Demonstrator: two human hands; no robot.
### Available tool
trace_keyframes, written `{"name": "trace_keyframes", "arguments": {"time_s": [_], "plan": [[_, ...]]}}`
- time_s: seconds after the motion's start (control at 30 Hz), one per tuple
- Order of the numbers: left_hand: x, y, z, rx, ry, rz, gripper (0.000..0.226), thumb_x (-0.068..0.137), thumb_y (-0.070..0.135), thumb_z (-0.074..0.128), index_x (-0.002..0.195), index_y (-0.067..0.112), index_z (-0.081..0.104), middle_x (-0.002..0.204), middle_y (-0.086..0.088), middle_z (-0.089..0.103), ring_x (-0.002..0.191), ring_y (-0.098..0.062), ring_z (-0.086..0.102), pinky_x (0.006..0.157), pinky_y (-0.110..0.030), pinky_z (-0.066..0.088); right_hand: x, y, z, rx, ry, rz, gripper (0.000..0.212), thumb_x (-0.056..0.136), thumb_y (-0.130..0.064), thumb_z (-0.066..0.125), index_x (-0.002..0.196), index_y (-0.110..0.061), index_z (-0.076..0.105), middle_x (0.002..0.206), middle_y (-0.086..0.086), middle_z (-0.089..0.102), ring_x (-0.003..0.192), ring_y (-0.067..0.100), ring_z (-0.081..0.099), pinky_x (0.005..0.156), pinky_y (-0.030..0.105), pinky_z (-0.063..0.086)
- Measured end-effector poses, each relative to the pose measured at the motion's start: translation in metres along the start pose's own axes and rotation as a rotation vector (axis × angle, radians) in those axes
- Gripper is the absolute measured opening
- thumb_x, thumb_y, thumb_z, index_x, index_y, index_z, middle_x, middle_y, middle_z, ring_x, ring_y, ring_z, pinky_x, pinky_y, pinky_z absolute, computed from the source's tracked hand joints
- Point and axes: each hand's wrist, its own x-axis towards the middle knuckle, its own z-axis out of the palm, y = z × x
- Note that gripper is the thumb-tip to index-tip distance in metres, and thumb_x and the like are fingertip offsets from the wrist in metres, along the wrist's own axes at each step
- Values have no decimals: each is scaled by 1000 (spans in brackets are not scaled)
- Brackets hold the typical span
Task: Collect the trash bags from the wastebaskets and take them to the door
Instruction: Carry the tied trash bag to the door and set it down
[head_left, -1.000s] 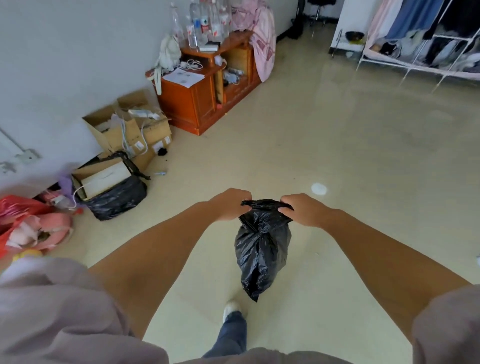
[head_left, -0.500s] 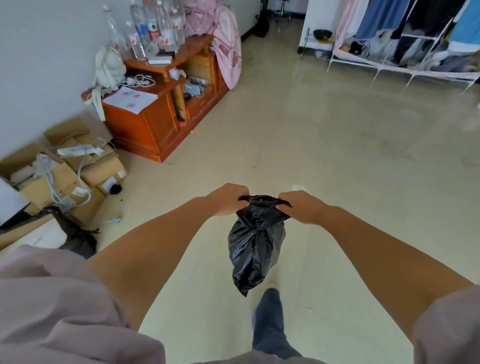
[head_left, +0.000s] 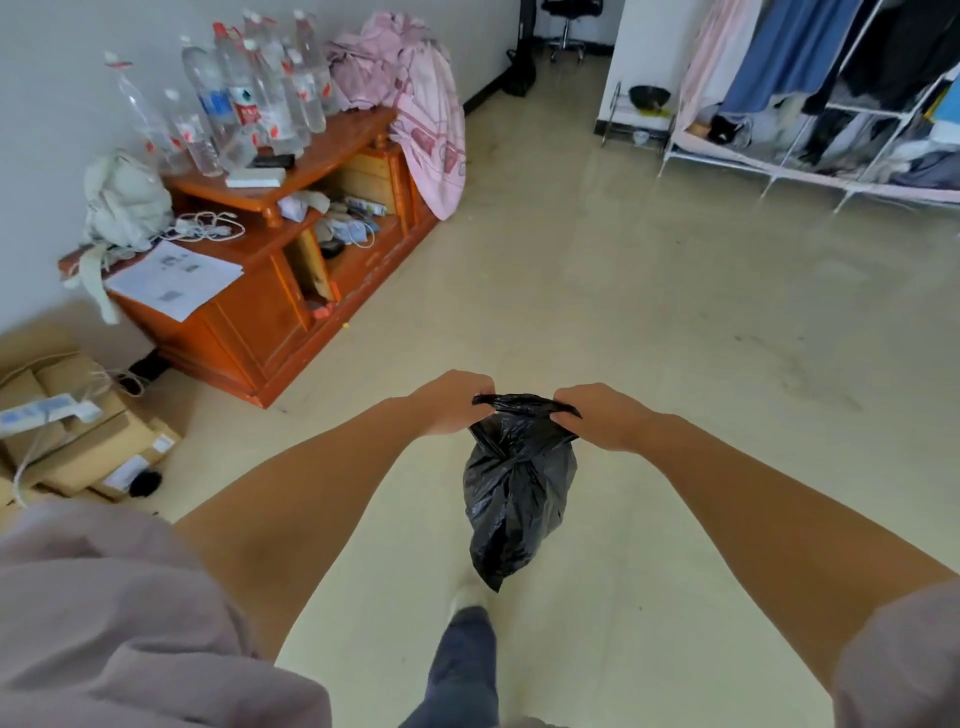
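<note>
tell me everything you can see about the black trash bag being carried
The black trash bag is thin, glossy, crinkled plastic, small and partly filled, bulging in the middle and tapering to a point at the bottom. Its neck looks twisted or knotted just below the top. It hangs upright in the air above the pale floor, touching nothing else. The left hand and right hand each grip one side of the top edge, stretching it flat between them.
</note>
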Motion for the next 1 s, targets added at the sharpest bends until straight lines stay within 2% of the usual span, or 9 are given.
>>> {"name": "trace_keyframes", "arguments": {"time_s": [0.07, 0.3, 0.43, 0.57, 0.67, 0.9, 1.0], "plan": [[59, -9, -21, 11, -1, 29, 12, 97, 22, 45, 90, 15, 53, 91, -3, 56, 86, -24, 53, 75, -33, 40, 45, 34, -22, 9, 20, 30, 26, 100, -27, 38, 76, -21, 42, 70, -9, 42, 77, 21, 46, 68, 30, 35], [244, -30, -106, 44, -58, 86, 10, 97, 22, 45, 89, 18, 51, 88, -2, 54, 84, -24, 52, 76, -36, 43, 173, 129, -115, 63, 56, 87, 35, 100, -26, 38, 66, -31, 32, 69, -9, 40, 77, 21, 45, 68, 30, 33], [342, -27, -145, 76, -52, 124, 15, 97, 21, 45, 96, 10, 56, 88, -2, 54, 82, -21, 50, 73, -32, 39, 231, 186, -167, 84, 62, 107, 36, 100, -25, 38, 66, -32, 31, 69, -11, 40, 78, 21, 45, 69, 29, 33], [445, -27, -169, 71, -47, 117, 16, 97, 21, 46, 98, 10, 56, 87, -1, 52, 81, -21, 48, 71, -29, 37, 296, 261, -211, 63, 61, 101, 23, 100, -25, 37, 79, -16, 43, 69, -6, 42, 78, 23, 46, 68, 30, 33], [527, -25, -184, 54, -17, 90, 18, 96, 22, 47, 101, 8, 58, 88, -1, 53, 83, -22, 50, 74, -32, 41, 347, 322, -246, 49, 78, 69, 21, 100, -25, 38, 83, -13, 44, 71, -2, 44, 78, 23, 46, 68, 30, 34], [701, -2, -213, 22, 0, 50, 18, 94, 21, 49, 99, 6, 58, 90, -5, 55, 84, -22, 50, 75, -34, 41, 442, 461, -326, 24, 15, 47, 28, 100, -26, 38, 73, -24, 39, 68, -11, 38, 80, 22, 45, 70, 30, 33], [763, 3, -228, 22, -2, 50, 18, 94, 19, 49, 100, 5, 58, 93, -7, 57, 85, -21, 49, 79, -37, 42, 478, 503, -359, 33, 2, 45, 39, 101, -24, 38, 65, -36, 27, 68, -16, 34, 81, 18, 41, 72, 28, 30]]}}
